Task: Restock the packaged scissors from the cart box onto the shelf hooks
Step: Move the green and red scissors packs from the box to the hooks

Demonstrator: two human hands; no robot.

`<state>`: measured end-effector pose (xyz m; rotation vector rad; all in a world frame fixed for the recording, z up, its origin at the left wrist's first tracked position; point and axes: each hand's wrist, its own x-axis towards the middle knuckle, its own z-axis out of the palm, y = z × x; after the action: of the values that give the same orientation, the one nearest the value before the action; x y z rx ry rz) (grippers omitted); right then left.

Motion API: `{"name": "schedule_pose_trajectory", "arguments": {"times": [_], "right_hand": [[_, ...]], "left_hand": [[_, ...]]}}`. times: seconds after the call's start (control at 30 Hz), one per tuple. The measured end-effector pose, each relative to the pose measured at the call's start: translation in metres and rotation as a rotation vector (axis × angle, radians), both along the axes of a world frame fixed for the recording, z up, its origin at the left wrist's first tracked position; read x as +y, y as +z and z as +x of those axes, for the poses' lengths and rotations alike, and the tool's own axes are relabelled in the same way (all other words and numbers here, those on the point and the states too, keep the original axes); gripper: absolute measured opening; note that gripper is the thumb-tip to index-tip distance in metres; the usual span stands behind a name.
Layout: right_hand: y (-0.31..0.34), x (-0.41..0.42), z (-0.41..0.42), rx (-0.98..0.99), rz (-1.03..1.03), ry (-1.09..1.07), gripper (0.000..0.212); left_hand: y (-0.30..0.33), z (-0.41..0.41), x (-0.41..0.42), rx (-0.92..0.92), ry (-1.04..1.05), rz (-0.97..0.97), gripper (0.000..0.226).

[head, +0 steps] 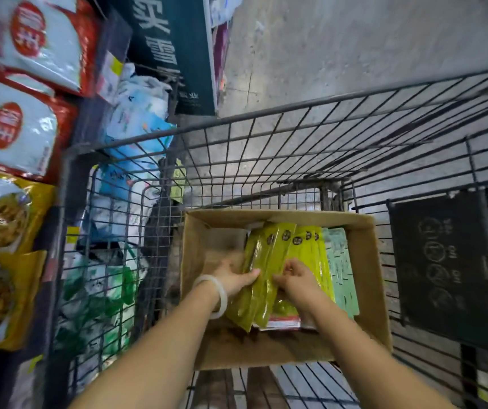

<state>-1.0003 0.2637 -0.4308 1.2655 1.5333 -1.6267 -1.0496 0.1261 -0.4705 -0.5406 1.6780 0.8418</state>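
Observation:
A cardboard box [366, 261] sits in the wire cart [266, 137]. Inside it lies a stack of long yellow-green scissor packs [269, 252], with pale green packs [340, 261] to their right. My left hand [233, 276], a white bangle on its wrist, presses on the left edge of the yellow-green stack. My right hand [295, 281] lies on top of the same stack, fingers curled around the packs. Both hands are inside the box. The shelf hooks are not in view.
Shelves on the left hold red-and-white bags [24, 42] and yellow snack bags [3, 219]. Blue and white bags [136, 119] lie beyond the cart's left wall. A dark sign [443, 261] hangs on the cart's right side. Grey floor [354, 39] lies ahead.

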Motion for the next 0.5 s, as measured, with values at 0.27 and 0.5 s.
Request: {"name": "schedule_pose_trajectory", "arguments": {"times": [0.27,0.5], "right_hand": [[0.052,0.013,-0.001,0.13,-0.23,-0.083,0.027],[0.092,0.016,-0.007,0.286,-0.209,0.087,0.027]], "left_hand": [[0.069,0.003,-0.002,0.138,0.106,0.038,0.107],[0.151,0.024,-0.029,0.37,0.282,0.012,0.066]]}}
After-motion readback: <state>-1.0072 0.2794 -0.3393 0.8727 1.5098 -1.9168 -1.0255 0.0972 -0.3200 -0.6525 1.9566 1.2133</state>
